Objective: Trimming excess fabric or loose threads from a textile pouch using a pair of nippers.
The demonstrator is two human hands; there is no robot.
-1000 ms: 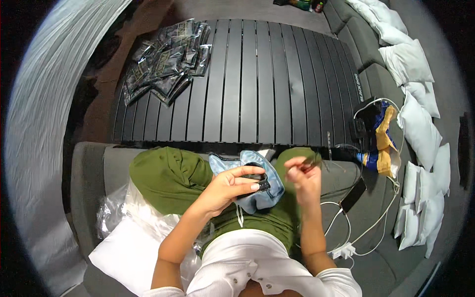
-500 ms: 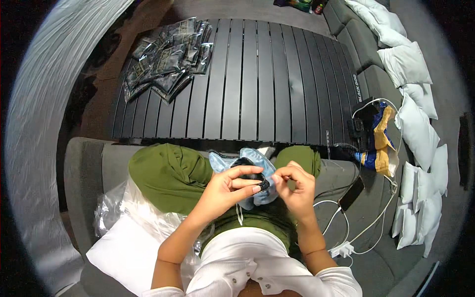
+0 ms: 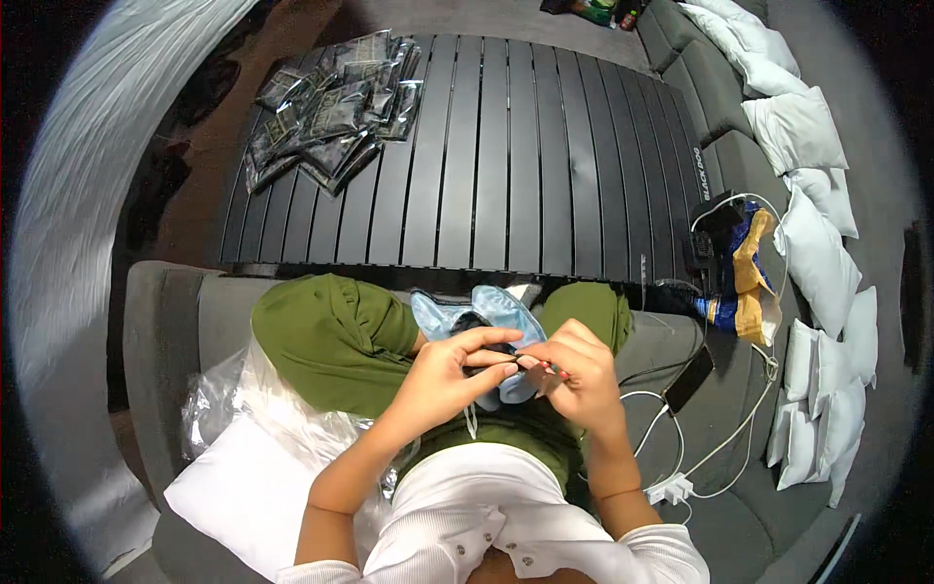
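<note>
My left hand (image 3: 449,375) is closed over my lap, thumb and fingers pinching a small black piece that they mostly hide. Close against it, my right hand (image 3: 581,375) is closed in a pinch on a small thin red-tipped object (image 3: 557,371); its kind is too small to make out. The fingertips of both hands meet at the black piece. Just beyond them, between my knees, lies a shiny light blue cloth item (image 3: 508,310) with dark edging, partly covered by my fingers.
A black slatted table (image 3: 525,175) stands in front, with a pile of black plastic-wrapped packets (image 3: 331,117) at its far left. Beside me on the grey sofa are a white pillow (image 3: 238,501), clear plastic, a phone (image 3: 690,381) and white cables with a plug (image 3: 671,490).
My right hand has moved left to meet my left hand at the black piece. The red-tipped object now shows between its fingers.
</note>
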